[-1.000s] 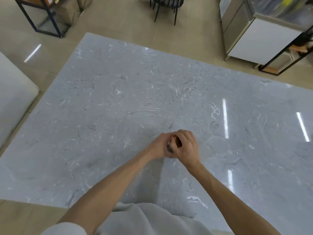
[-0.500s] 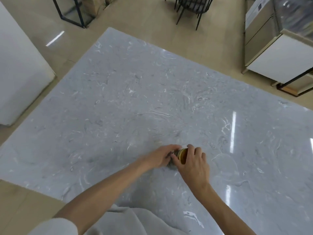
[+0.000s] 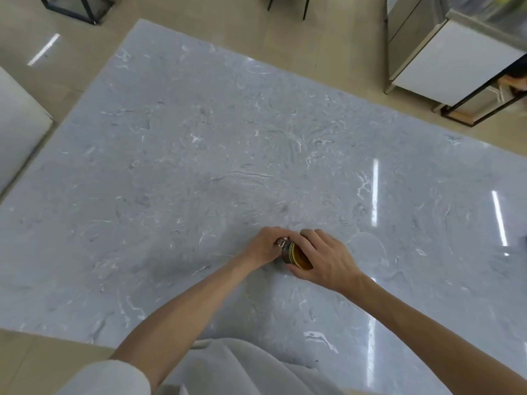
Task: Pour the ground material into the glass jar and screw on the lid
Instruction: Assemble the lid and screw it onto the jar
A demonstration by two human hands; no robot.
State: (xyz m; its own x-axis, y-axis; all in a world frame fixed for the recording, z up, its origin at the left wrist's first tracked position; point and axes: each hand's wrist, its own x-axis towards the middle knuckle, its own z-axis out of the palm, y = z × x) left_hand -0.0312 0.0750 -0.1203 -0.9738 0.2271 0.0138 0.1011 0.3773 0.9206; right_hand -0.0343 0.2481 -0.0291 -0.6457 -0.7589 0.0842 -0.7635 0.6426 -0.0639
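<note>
A small glass jar with dark contents stands on the grey marble table, near the front middle. A gold lid sits on its top, tilted toward me. My left hand wraps the jar's body from the left. My right hand closes around the lid from the right, fingers curled over its rim. Both hands hide most of the jar.
A faint round ring mark lies on the table just right of my hands. A white block stands off the table's left edge. A steel cabinet and black-framed shelves are on the floor at the far right.
My hands stay on the jar and lid; the right hand has turned around the lid so more of the gold top shows. The camera view has shifted.
</note>
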